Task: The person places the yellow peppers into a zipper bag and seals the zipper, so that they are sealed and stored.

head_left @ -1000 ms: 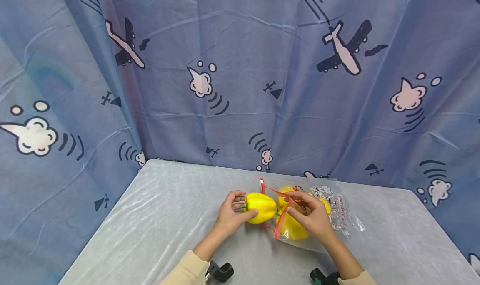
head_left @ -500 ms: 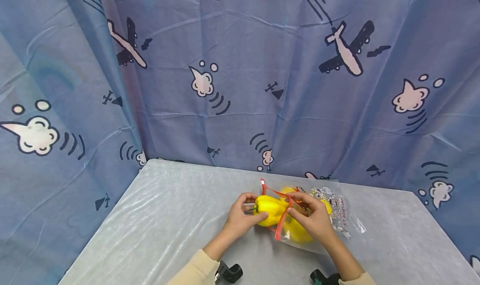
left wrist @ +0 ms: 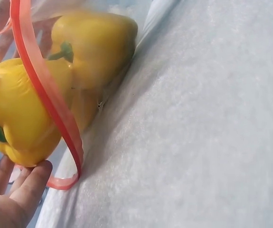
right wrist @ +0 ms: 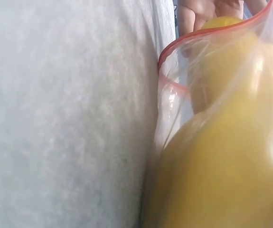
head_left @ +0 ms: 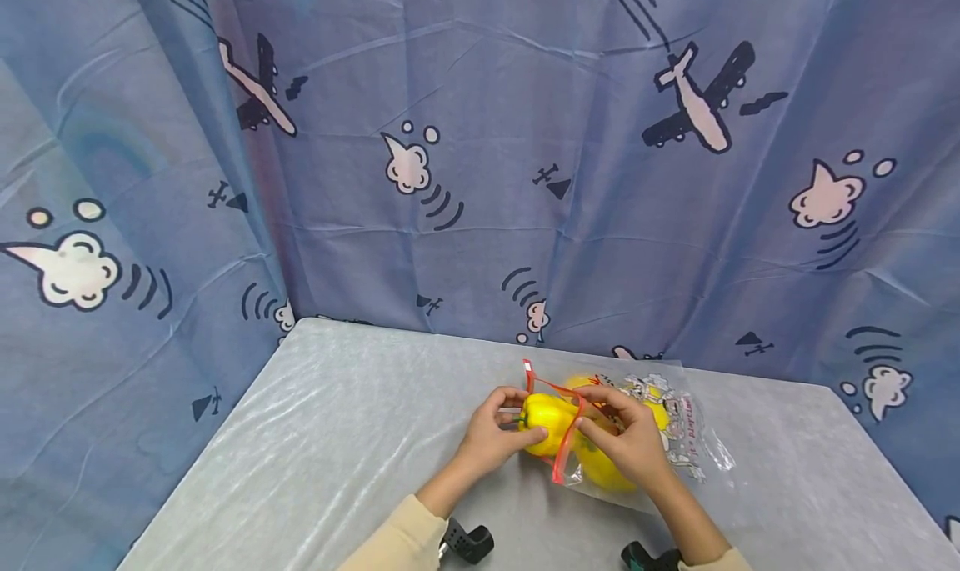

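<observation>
A yellow bell pepper (head_left: 546,421) with a green stem lies partly inside the mouth of a clear zip bag (head_left: 686,442). My left hand (head_left: 487,433) grips the pepper at its stem end, thumb on the near side; fingertips (left wrist: 36,178) show beneath it in the left wrist view. The bag's red zip edge (head_left: 561,461) loops around the pepper's middle. My right hand (head_left: 633,438) pinches the upper part of this edge. More yellow peppers rest inside the bag, one whole pepper (left wrist: 98,47) with its stem towards the opening. The right hand partly hides them.
The bag lies on a table with a whitish cover (head_left: 360,421). Behind and to the left hangs a blue curtain (head_left: 465,154) printed with planes and clouds. Dark wrist devices (head_left: 471,544) are near the table's front.
My left hand has moved right, pushing the pepper from outside the red edge into the bag's mouth. The right hand keeps its hold on the edge, nearly still.
</observation>
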The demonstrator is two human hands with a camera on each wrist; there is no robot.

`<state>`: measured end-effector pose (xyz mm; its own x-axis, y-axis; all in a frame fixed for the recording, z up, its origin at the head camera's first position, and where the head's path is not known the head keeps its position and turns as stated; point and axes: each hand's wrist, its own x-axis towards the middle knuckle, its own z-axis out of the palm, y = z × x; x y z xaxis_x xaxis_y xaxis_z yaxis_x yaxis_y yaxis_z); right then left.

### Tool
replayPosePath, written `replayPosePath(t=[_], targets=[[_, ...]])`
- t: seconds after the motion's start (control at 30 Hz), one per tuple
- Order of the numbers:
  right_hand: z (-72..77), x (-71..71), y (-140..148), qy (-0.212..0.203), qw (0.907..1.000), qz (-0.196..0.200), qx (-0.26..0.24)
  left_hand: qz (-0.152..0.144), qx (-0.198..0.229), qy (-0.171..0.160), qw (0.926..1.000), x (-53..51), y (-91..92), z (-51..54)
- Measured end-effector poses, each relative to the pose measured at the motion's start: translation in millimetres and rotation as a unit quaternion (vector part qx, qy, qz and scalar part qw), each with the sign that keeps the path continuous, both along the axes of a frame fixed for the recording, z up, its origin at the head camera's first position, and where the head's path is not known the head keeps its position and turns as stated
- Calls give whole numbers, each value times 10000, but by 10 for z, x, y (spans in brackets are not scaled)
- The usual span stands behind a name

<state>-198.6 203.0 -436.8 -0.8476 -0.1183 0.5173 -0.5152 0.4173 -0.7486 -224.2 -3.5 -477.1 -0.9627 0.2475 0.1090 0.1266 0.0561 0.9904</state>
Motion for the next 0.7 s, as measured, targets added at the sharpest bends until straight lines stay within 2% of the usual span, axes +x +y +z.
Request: replayPosePath(t=[0.07, 0.27, 0.7], targets=[[7, 4, -6, 3, 10000, -24, 17, -68, 41, 13, 10000, -28, 19, -51], [22, 3, -9, 1, 10000, -30, -15, -245, 207, -21, 9995, -33, 73, -42], [34, -6, 11, 73, 9999, -46, -75, -403, 109, 51, 9991, -38, 140, -64]])
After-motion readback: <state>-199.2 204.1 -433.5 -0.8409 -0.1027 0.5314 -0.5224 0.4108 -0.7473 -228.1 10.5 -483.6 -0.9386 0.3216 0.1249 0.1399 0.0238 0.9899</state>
